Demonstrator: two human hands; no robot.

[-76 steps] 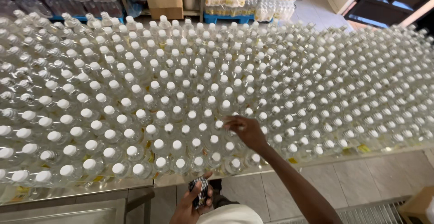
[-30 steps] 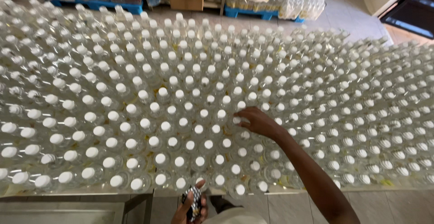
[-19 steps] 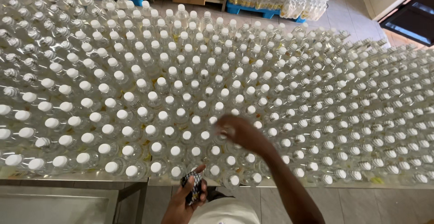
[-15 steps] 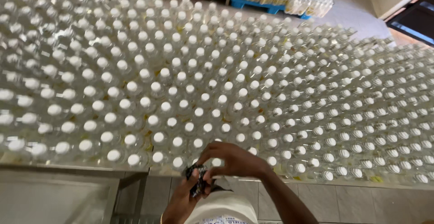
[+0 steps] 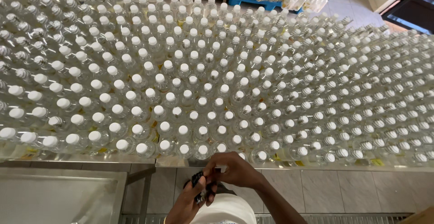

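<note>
Our left hand grips a small dark device below the steel bench edge; our right hand pinches its top, beside massed clear white-capped plastic bottles

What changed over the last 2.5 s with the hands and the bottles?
The right hand left the white-capped clear plastic bottles, where it had been touching caps near the front rows, and drew back to the table edge. It now meets the left hand at the small dark object the left hand holds. The left hand stayed low, gripping that object. No bottle visibly moved.
</note>
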